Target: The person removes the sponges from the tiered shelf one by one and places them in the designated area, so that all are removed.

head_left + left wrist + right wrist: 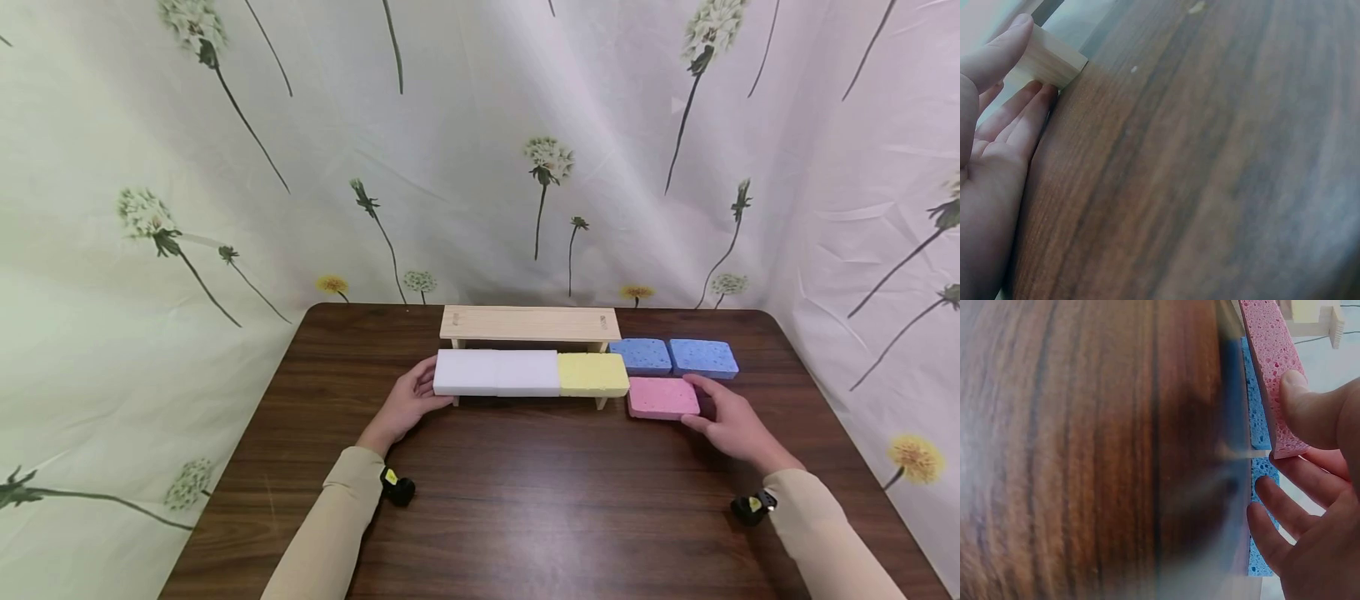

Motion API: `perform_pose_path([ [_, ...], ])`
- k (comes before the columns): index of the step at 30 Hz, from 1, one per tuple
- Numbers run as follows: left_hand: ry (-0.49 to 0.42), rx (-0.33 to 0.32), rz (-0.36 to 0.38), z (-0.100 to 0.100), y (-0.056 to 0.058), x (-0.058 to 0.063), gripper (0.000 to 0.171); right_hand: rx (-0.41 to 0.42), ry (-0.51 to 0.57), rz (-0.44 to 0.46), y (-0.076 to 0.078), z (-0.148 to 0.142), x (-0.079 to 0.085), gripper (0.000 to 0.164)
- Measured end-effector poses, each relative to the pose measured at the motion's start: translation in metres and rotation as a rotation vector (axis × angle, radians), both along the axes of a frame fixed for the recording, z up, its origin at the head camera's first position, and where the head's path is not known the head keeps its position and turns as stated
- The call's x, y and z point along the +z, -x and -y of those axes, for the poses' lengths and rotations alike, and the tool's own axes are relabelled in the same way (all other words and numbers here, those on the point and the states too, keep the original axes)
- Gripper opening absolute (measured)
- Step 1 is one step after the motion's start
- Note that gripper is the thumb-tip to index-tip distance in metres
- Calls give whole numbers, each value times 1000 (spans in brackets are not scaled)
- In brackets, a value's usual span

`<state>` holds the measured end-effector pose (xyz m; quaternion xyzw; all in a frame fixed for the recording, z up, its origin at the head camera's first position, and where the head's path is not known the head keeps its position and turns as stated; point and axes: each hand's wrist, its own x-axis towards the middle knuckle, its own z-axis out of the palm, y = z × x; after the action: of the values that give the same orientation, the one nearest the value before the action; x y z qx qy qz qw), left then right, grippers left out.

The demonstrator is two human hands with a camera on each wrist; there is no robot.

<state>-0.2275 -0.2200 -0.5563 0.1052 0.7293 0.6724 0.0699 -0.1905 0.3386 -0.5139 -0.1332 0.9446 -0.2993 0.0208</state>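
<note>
My left hand (405,407) grips the left end of a small pale wooden rack (529,322), its thumb in front and fingers round the end. The left wrist view shows that hand against a wooden leg (1054,62). Two white foam blocks (495,372) lie side by side along the rack's front, with a yellow sponge (592,375) at their right end. My right hand (731,423) pinches the right end of a pink sponge (663,398) between thumb and fingers. This sponge sits just right of the yellow one, tilted in the right wrist view.
Two blue sponges, a left one (641,355) and a right one (703,358), lie on the dark wooden table (517,500) behind the pink sponge. A flower-printed curtain (465,167) hangs close behind the table and along its sides.
</note>
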Motion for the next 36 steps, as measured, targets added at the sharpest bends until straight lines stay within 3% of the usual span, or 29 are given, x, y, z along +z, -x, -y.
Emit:
perform_pose_path([
  [16,18,-4,-13,1,0,-2,84,27,-51,49,0,7,-2,70],
  [36,34,-4,-8,1,1,-1,84,44,-95,16,11,9,-5,71],
])
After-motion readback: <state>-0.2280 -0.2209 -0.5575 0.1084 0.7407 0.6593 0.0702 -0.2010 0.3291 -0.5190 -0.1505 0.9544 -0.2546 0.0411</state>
